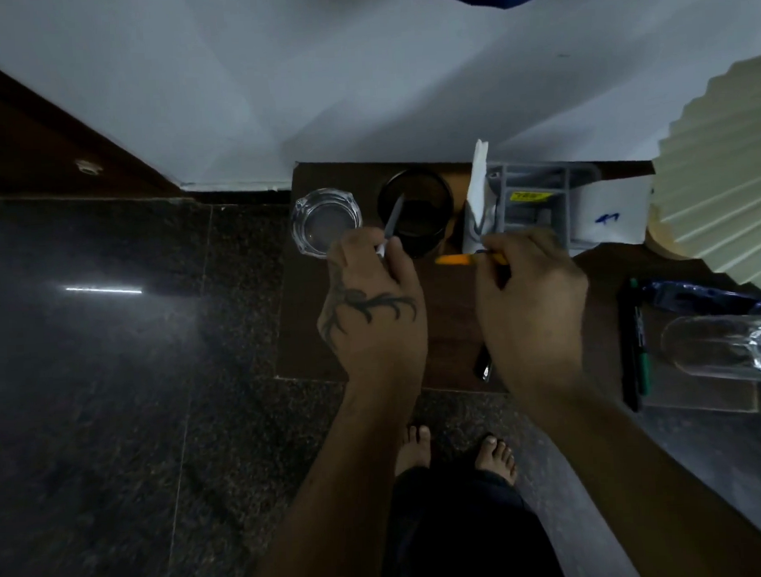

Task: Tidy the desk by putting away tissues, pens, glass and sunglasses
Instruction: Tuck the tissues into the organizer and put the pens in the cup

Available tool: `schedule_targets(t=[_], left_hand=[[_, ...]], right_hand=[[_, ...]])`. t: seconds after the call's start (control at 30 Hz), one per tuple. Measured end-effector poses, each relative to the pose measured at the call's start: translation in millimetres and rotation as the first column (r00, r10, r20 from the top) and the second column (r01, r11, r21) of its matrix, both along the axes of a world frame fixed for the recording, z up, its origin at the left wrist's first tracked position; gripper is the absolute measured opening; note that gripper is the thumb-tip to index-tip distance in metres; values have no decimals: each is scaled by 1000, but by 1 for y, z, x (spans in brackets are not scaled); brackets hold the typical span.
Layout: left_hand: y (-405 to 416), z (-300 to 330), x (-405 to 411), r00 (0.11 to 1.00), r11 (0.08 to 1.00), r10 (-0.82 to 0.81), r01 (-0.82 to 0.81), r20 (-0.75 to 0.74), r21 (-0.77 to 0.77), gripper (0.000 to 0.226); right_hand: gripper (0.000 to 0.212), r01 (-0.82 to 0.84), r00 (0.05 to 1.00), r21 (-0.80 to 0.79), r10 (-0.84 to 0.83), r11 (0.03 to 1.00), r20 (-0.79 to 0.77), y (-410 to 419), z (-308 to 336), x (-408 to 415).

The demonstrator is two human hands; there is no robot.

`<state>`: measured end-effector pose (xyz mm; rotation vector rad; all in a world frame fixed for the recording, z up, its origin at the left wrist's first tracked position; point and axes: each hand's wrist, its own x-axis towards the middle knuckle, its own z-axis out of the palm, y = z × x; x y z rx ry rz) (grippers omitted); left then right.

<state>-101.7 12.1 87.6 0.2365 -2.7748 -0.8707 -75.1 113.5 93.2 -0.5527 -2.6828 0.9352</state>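
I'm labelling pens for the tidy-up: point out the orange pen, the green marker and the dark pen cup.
orange pen point(454, 260): head view, exposed barrel.
green marker point(643, 365): head view, lower body.
dark pen cup point(435, 188): head view, far rim.

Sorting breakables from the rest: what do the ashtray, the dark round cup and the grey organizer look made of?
The ashtray looks like clear, thick glass: see-through, with bright faceted edges. The dark round cup is opaque and nearly black, likely plastic or metal; dim light leaves that open. The grey organizer looks like matte moulded plastic, with thin straight dividers.
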Motion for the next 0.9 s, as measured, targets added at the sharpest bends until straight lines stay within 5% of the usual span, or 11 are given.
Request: schedule_targets(t=[0.17, 0.3, 0.5, 0.6, 0.73, 0.9], left_hand=[[-4, -4, -15, 999, 998, -52, 51, -14, -25, 19], [-7, -7, -6, 993, 983, -57, 38, 106, 177, 8], [-15, -37, -9, 994, 987, -109, 105, 26, 123, 67], [-5, -38, -15, 982, 987, -125, 108, 139, 121, 36], [-1, -40, -25, 964, 989, -140, 146, 226, -13, 24], [0, -49, -31, 975, 977, -158, 177, 154, -118, 17]], right_hand=[[17, 16, 998, 21, -15, 1000, -61, -2, 5, -17], [14, 29, 988, 31, -24, 999, -153, 0, 22, -13], [18, -3, 991, 57, 10, 998, -137, -6, 18, -30], [23, -75, 997, 95, 77, 993, -18, -11, -1, -40], [36, -154, 987, 96, 149, 983, 60, -19, -20, -43], [25, -197, 978, 92, 189, 976, 93, -20, -33, -46]])
